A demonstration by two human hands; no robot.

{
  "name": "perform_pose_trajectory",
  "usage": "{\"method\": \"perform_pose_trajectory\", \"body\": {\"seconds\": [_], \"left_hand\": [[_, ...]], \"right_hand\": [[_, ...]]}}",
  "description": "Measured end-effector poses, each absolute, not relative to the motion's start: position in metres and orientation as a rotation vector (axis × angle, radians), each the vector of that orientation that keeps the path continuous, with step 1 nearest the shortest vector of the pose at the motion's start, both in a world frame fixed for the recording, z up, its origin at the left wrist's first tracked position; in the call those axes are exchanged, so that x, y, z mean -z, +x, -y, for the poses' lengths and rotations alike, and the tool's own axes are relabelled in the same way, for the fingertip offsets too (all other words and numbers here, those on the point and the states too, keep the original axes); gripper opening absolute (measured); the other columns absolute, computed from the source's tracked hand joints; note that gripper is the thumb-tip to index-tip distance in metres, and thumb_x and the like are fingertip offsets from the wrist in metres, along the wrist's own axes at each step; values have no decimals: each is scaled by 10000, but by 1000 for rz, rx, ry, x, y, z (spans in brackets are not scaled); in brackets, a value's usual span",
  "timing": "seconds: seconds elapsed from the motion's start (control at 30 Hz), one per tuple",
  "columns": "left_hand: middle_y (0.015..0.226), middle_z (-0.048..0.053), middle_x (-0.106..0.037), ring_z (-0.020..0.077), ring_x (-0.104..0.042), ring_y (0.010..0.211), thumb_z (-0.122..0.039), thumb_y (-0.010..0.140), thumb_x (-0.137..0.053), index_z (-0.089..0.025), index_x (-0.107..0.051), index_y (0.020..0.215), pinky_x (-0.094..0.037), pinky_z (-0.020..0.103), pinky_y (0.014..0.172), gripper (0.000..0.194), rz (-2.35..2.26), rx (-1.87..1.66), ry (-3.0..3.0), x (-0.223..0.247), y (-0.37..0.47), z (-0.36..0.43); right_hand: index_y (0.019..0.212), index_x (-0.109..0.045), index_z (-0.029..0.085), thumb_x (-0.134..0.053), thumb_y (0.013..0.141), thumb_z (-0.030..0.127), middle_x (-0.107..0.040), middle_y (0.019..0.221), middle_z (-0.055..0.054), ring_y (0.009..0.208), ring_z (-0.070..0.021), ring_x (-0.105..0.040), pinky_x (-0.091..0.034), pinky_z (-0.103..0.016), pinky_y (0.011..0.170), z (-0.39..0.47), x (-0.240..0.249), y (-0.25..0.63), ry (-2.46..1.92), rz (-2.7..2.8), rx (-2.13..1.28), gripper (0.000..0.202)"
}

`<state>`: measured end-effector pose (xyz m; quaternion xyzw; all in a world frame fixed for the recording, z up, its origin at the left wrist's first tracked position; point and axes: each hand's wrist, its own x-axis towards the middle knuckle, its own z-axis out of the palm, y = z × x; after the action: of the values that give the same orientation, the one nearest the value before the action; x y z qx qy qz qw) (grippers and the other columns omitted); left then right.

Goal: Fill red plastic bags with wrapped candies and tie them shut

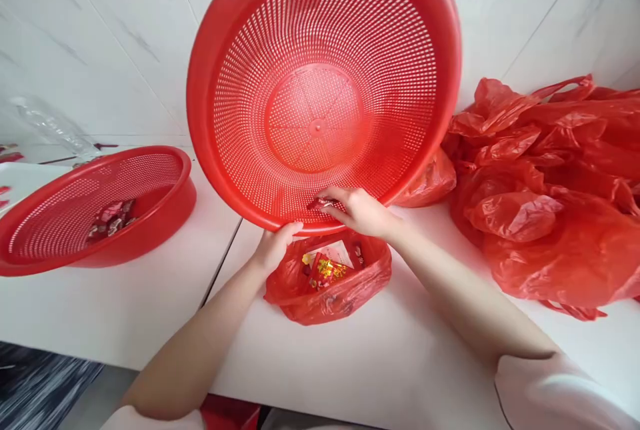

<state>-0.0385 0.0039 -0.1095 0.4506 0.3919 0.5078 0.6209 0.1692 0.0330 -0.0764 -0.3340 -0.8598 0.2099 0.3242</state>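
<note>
Both hands are working at the lower rim of a tilted basket [320,83]. The left hand [274,248] is gripping that rim from below, thumb curled over the edge, and is holding the basket up on its side so its open face is turning toward the camera. The right hand [360,210] is reaching inside the basket at the bottom edge, fingers [336,205] closing on a small dark candy [320,203] lying against the mesh. Directly under the rim, an open bag [327,280] is sitting on the table [400,357], with red and gold packets showing inside it. To the left, a second basket [95,207] is resting flat on the table, well apart from the hands, and is holding a few wrapped sweets [111,218]. To the right, a heap of crumpled bags [550,183] is lying against the tiled wall [100,37]. Clear plastic [50,127] is showing at the far left, behind the second basket.
</note>
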Motion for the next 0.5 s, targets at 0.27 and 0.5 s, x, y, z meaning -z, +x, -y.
{"method": "perform_pose_trajectory", "body": {"seconds": [0.27, 0.5], "left_hand": [[1058, 45, -690, 243, -663, 977, -221, 728, -635, -224, -557, 1157, -551, 364, 818, 436, -957, -1336, 981, 104, -45, -16], [993, 78, -696, 239, -668, 934, -272, 760, -620, -161, -586, 928, -547, 416, 836, 205, -925, -1429, 1005, 102, -56, -25]], "right_hand": [[1070, -624, 166, -568, 894, 326, -708, 899, -29, 748, -112, -642, -482, -238, 721, -15, 53, 169, -752, 2245, -868, 244], [1040, -634, 180, -557, 900, 253, -715, 929, -37, 776, -133, -656, -491, -262, 763, -9, 72, 152, -757, 2360, -767, 176]]}}
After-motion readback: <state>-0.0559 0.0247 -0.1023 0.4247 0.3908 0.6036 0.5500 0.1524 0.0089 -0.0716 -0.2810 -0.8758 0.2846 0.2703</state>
